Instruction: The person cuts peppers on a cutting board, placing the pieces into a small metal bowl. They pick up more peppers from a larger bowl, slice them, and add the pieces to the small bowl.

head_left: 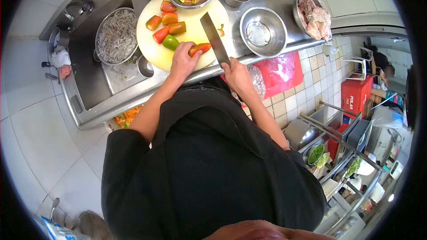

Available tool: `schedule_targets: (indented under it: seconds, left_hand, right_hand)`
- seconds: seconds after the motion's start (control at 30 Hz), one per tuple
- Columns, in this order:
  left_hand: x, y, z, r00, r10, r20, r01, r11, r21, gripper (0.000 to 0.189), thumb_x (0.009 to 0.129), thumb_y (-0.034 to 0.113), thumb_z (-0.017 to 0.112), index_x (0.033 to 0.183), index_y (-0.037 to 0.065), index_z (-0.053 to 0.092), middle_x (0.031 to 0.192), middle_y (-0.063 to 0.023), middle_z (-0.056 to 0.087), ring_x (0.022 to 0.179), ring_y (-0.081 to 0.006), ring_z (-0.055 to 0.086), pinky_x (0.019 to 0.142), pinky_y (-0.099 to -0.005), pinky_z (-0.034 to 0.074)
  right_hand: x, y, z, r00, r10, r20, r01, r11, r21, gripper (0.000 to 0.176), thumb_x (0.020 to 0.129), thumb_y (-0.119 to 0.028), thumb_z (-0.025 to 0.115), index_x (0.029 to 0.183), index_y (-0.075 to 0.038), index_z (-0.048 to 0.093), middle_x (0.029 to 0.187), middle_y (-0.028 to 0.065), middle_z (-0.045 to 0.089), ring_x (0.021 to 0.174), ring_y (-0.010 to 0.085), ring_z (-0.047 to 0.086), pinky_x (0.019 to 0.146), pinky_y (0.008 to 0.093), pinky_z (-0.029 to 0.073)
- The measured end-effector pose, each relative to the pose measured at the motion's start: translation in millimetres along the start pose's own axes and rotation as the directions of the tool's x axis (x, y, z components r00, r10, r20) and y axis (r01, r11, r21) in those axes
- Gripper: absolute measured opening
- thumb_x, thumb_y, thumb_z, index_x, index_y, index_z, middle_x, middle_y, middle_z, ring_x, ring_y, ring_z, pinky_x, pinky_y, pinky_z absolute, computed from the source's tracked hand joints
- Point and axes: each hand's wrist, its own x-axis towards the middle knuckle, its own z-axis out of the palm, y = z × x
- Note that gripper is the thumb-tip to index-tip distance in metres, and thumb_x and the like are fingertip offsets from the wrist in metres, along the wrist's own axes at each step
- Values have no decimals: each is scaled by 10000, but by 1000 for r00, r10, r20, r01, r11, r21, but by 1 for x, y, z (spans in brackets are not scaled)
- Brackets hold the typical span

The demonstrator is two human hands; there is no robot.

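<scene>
The left hand (181,62), gripping a pepper (202,49) at five o'clock on the round board (195,31), hides its left end; the visible skin is glossy red-orange. Rightward, the knife (213,38) points toward eleven o'clock, handle mostly hidden by the clenched right hand (238,76).

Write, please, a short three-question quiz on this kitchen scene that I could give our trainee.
1. Which hand holds the knife?
2. True or false: the left hand is touching a pepper on the board.
3. Where does the colander stand?
A) In the sink
B) To the right of the board
C) On the floor

Key
1. The right hand.
2. True.
3. B.
</scene>
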Motion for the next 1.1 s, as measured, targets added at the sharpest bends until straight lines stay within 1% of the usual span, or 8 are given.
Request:
schedule_targets:
  seconds: [0.23, 0.33, 0.43, 0.6, 0.73, 0.87, 0.97, 1.1]
  left_hand:
    - [-1, 0, 2, 1000, 25, -3, -25, 1000, -19, 264, 818, 117, 826, 1005, 0, 680, 919, -152, 617, 754, -278, 603, 650, -359, 497]
    - [-2, 0, 2, 997, -55, 50, 58, 997, -56, 281, 798, 129, 813, 992, -2, 657, 972, -185, 620, 963, -392, 606, 863, -449, 501]
    - [-1, 4, 2, 1000, 26, 16, -26, 1000, 14, 250, 790, 89, 830, 965, -4, 677, 924, -155, 615, 788, -305, 608, 695, -378, 505]
    - [-5, 6, -2, 996, 80, 26, -80, 997, 5, 286, 780, 77, 832, 995, -8, 663, 965, -166, 621, 886, -347, 624, 807, -405, 517]
    - [-13, 11, -23, 997, 61, 52, -57, 995, -79, 308, 795, 95, 819, 1042, 10, 657, 1044, -177, 636, 1033, -383, 615, 918, -431, 509]
    - [-23, -4, -61, 984, 24, -179, -37, 997, -69, 316, 795, 76, 825, 1058, 8, 663, 1116, -161, 666, 1088, -372, 622, 954, -439, 507]
    - [-24, -39, -73, 968, 211, -137, -181, 962, 202, 328, 799, 61, 819, 1088, 9, 672, 1166, -163, 677, 1113, -365, 620, 978, -442, 500]
    - [-10, -55, -60, 973, 135, -186, -109, 983, 145, 366, 803, 71, 808, 1142, 14, 684, 1187, -168, 669, 1138, -369, 602, 1007, -451, 481]
  right_hand:
    - [0, 0, 16, 997, -76, -16, 75, 995, -63, 312, 1019, -262, 561, 1050, 40, 634, 885, 343, 684, 901, 535, 667, 837, 601, 519]
    - [-3, -1, 18, 998, -65, -6, 64, 994, -88, 310, 1019, -252, 557, 1046, 47, 633, 885, 344, 686, 896, 539, 667, 831, 601, 524]
    - [-6, -6, 16, 998, -41, 38, 45, 993, -108, 314, 1017, -241, 554, 1057, 60, 632, 897, 346, 688, 915, 538, 667, 843, 601, 524]
    - [26, 4, 32, 995, -44, 95, 56, 990, -131, 334, 1011, -231, 557, 1109, 78, 633, 966, 355, 688, 983, 529, 663, 891, 595, 513]
    - [34, 14, 26, 994, -36, 107, 42, 997, -61, 376, 1010, -265, 568, 1133, 85, 629, 1053, 384, 663, 1068, 535, 630, 953, 589, 483]
    - [22, 10, 19, 995, -37, 88, 39, 999, -20, 390, 1014, -292, 572, 1130, 74, 637, 1054, 380, 663, 1068, 542, 624, 938, 582, 480]
    - [7, 17, 18, 999, -25, 27, 22, 994, 103, 354, 1012, -279, 589, 1114, 54, 651, 1062, 353, 676, 1063, 526, 634, 909, 564, 488]
    - [-11, 39, 13, 993, -45, -111, 73, 960, 271, 300, 1007, -239, 613, 1111, 38, 658, 1046, 308, 700, 1039, 494, 658, 867, 518, 510]
